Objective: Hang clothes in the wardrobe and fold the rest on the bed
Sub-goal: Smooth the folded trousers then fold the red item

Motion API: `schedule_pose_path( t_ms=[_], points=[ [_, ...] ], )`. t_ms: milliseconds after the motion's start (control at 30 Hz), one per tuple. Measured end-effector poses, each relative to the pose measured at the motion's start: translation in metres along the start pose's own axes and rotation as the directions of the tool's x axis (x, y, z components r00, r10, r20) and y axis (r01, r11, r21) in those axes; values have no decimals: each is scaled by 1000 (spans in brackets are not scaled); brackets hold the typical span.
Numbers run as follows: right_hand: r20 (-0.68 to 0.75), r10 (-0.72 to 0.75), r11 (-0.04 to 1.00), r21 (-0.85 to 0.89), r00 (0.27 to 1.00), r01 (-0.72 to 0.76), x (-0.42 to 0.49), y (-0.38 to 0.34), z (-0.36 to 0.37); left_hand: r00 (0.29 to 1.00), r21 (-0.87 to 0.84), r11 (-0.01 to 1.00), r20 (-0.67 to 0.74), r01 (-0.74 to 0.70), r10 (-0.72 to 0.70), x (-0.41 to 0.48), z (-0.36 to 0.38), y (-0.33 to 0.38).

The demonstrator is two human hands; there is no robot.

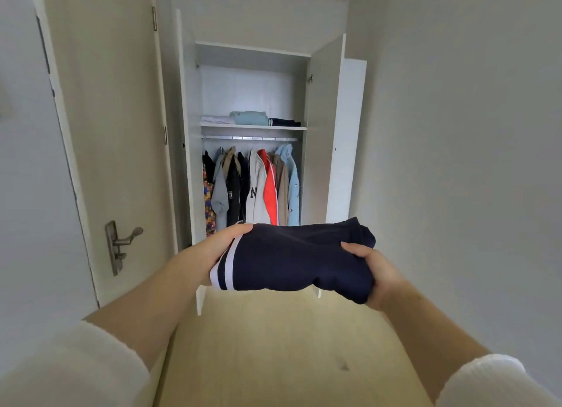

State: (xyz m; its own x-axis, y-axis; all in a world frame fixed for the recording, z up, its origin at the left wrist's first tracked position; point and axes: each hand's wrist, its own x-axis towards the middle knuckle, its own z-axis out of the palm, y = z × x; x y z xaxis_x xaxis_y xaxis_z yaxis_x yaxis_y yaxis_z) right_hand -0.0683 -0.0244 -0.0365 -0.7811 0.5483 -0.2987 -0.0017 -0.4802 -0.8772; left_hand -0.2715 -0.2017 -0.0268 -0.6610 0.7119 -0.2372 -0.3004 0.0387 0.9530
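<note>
I hold a folded navy garment with white stripes at its left end, level in front of me. My left hand grips its striped left end, thumb on top. My right hand grips the right end, fingers curled round the cloth. Straight ahead stands the open white wardrobe. Several jackets and hoodies hang from its rail. On the shelf above the rail lie folded clothes: a white pile, a light blue one and a dark one.
A beige room door with a metal lever handle stands open at the left, close to the wardrobe's left door. A plain wall runs along the right. Light wooden floor lies between me and the wardrobe.
</note>
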Motion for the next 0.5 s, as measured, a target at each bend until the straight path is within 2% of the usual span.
schedule_pose_path(
  t_ms=[233, 500],
  points=[
    [89, -83, 992, 98, 993, 74, 142, -56, 22, 998, -26, 999, -56, -30, 29, 126, -17, 49],
    [220, -106, 993, 69, 970, 93, 329, -149, 58, 988, -76, 990, -107, -119, 111, 294, -43, 127]
  ],
)
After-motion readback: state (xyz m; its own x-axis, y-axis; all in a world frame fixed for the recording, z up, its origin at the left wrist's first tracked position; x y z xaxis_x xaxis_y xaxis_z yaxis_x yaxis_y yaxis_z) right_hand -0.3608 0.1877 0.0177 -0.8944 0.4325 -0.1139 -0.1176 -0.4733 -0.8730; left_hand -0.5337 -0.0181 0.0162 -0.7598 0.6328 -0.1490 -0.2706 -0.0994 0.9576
